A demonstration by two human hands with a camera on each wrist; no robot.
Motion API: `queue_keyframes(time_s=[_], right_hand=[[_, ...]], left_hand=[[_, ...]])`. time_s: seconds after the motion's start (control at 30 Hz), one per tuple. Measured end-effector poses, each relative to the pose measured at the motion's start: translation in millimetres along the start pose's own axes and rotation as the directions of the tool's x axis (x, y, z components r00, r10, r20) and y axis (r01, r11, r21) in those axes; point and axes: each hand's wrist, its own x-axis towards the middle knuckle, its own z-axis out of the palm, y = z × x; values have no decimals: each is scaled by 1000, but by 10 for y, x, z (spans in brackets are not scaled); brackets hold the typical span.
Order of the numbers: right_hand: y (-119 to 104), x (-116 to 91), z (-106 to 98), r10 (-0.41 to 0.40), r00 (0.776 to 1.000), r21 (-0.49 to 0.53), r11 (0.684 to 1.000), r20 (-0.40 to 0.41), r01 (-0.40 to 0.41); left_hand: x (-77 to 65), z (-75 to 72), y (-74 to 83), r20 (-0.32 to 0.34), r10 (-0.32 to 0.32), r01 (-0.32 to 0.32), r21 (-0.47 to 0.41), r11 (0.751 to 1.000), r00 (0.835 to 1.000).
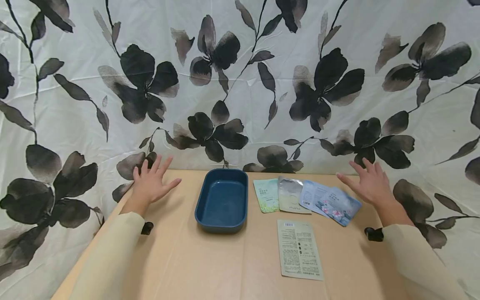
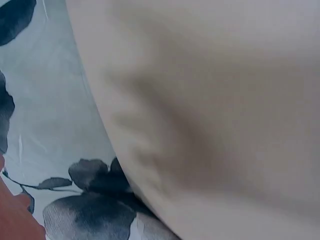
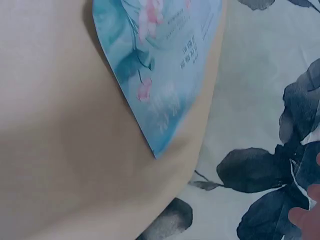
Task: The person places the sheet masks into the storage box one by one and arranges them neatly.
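Both hands are held over the table with fingers spread and nothing in them. The left hand (image 1: 151,186) is left of a deep blue rectangular dish (image 1: 221,227), whose inside shows bare. The right hand (image 1: 371,185) is just right of a fanned row of flat sachets. In that row lie a green sachet (image 1: 267,195), a silver-grey sachet (image 1: 290,195), a pale blue sachet (image 1: 313,196) and a blue floral sachet (image 1: 340,206) overlapping it. Nearer the front lies a grey-green sachet (image 1: 300,250), its printed text side up. The right wrist view shows the floral sachet's corner (image 3: 150,100).
The light wooden table (image 1: 210,266) has slanting side edges. Behind it and along both sides hangs a white cloth (image 1: 262,137) with dark flowers. Black wrist cameras (image 1: 374,234) sit under the cream sleeves (image 1: 416,254).
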Motion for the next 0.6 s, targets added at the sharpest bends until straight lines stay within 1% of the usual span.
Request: queue_keyframes(time_s=[0.07, 0.2, 0.3, 0.43, 0.6], right_hand=[[-34, -25, 29, -15, 1000, 28, 999, -12, 15], [-130, -106, 82, -37, 999, 137, 990, -19, 39], [-214, -184, 110, -47, 999, 218, 975, -17, 49], [-298, -295, 151, -46, 999, 310, 950, -12, 47], [-393, -421, 249, -46, 999, 393, 918, -3, 43]], left_hand=[[-24, 25, 37, -20, 5, -5, -10, 1000, 1000], [-73, 93, 117, -45, -5, 3, -58, 998, 999], [-112, 136, 192, -45, -23, 18, -117, 993, 999], [-159, 179, 308, -48, -32, 22, -197, 980, 998], [-258, 224, 418, -60, -38, 19, -282, 959, 997]])
